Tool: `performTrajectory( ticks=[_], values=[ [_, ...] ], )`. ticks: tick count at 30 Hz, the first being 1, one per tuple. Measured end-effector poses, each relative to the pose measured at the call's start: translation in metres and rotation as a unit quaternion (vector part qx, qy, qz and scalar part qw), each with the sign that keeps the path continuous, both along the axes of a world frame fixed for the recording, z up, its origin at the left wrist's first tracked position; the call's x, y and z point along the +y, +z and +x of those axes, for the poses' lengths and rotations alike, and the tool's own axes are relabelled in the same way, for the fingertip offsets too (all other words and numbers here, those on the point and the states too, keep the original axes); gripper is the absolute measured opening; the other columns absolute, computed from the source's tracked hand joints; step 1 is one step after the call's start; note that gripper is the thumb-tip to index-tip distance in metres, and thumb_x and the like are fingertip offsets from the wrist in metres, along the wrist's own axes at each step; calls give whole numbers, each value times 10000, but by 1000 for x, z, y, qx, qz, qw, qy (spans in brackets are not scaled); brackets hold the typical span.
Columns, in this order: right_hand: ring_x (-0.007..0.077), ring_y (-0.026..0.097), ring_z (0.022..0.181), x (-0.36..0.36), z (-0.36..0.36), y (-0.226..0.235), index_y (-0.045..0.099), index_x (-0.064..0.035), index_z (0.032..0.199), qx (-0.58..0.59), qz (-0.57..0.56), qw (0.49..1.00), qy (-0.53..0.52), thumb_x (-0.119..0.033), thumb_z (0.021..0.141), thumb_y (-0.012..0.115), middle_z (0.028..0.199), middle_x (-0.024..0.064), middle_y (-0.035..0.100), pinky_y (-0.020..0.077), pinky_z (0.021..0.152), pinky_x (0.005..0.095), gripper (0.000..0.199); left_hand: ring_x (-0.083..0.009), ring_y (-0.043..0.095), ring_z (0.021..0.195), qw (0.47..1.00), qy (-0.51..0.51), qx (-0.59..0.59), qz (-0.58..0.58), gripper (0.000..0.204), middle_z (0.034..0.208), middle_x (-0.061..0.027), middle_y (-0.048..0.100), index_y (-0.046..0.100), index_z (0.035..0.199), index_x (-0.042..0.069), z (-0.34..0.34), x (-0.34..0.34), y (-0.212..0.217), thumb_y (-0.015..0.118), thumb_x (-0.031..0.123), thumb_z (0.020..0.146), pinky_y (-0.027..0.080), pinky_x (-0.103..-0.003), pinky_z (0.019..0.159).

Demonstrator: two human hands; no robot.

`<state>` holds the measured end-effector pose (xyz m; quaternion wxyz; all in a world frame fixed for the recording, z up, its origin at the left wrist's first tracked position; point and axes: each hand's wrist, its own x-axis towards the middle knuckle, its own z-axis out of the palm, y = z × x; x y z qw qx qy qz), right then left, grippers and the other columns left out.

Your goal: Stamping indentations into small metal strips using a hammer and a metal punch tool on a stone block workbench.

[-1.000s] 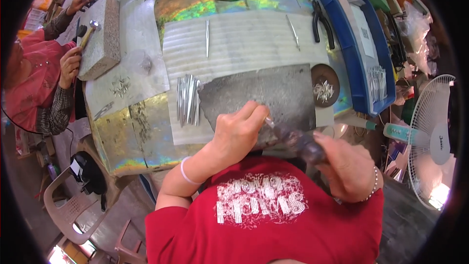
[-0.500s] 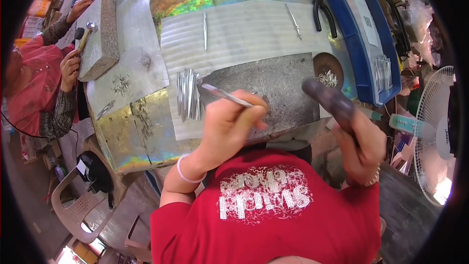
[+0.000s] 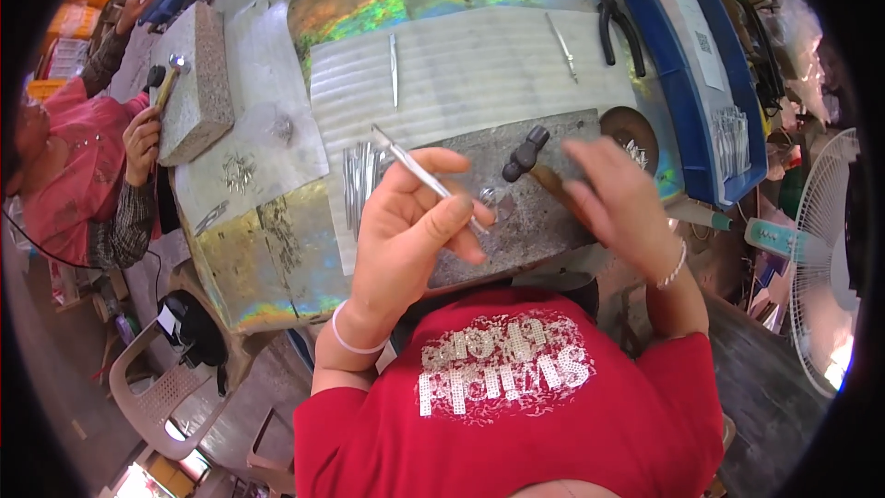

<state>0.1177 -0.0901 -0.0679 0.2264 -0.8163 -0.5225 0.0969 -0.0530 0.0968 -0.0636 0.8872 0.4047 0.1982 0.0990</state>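
Seemingly tweezers left, hammer right.

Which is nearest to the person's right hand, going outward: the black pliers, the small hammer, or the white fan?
From the right hand in the head view:
1. Small hammer: in its grip, head over the dark slab.
2. Black pliers: farther up the bench, beside the blue tray.
3. White fan: off the bench, at the far right edge.

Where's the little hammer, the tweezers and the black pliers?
hammer (image 3: 525, 154): head view, on its dark metal head.
tweezers (image 3: 413, 166): head view, mid-shaft above the fingers.
black pliers (image 3: 619, 26): head view, on its handles.
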Motion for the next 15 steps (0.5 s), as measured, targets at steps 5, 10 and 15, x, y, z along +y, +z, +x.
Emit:
performTrajectory(
  ticks=[5, 10, 15],
  values=[
    [308, 597, 744, 43, 102, -38, 576, 15, 1071, 11, 42, 995, -92, -111, 821, 604, 815, 155, 597, 477, 680, 348, 281, -166, 630, 629, 996, -39, 9, 78, 323, 802, -149, 648, 376, 1224, 17, -5, -3, 1, 518, 74, 939, 516, -249, 572],
    [325, 624, 768, 85, 161, -84, 608, 8, 893, -69, -69, 982, -164, -207, 764, 629, 831, 195, 636, 482, 689, 384, 252, -133, 613, 774, 972, -1, 4, 236, 216, 850, -94, 649, 599, 969, -48, -10, -13, 1, 481, 132, 980, 495, -249, 722],
    [376, 629, 736, 90, 165, -74, 645, 22, 797, 37, -80, 985, -146, -188, 726, 587, 725, 215, 629, 490, 665, 436, 229, -112, 602, 775, 973, 2, -1, 229, 206, 846, -77, 639, 576, 1109, -64, -8, -14, -2, 540, 37, 933, 478, -227, 724]
  ],
)
